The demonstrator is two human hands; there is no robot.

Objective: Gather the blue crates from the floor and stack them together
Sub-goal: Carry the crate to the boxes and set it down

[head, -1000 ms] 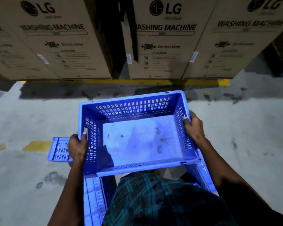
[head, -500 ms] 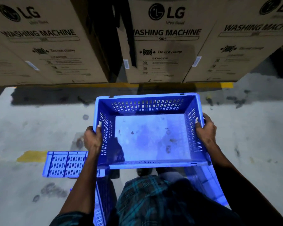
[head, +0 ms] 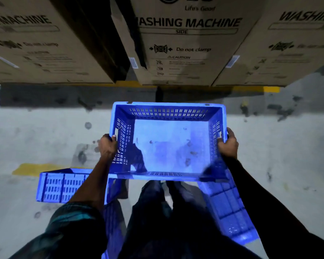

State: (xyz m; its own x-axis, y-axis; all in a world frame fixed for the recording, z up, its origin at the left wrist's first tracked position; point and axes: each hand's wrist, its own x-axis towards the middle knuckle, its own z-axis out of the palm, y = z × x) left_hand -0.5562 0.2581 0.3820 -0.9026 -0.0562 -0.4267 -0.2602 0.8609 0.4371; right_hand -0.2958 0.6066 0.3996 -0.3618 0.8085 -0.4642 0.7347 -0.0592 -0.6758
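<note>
I hold an empty blue slotted crate [head: 168, 113] level in front of me, above the floor. My left hand [head: 107, 146] grips its left rim near the handle slot. My right hand [head: 229, 144] grips the right rim. A second blue crate [head: 64, 186] lies on the floor at lower left, its slotted side showing and partly hidden by my left arm. More blue crate plastic [head: 228, 208] shows at lower right beside my legs, partly covered by the held crate and my body.
Tall cardboard washing-machine boxes [head: 185, 43] stand in a row straight ahead on a yellow floor line [head: 271, 89]. The grey concrete floor [head: 288, 156] is stained. Another yellow mark [head: 36, 168] lies at left, just behind the floor crate.
The held crate has moved forward and to the right, closer to the boxes, and levelled out. The boxes loom larger. Both hands keep their grip on the rims.
</note>
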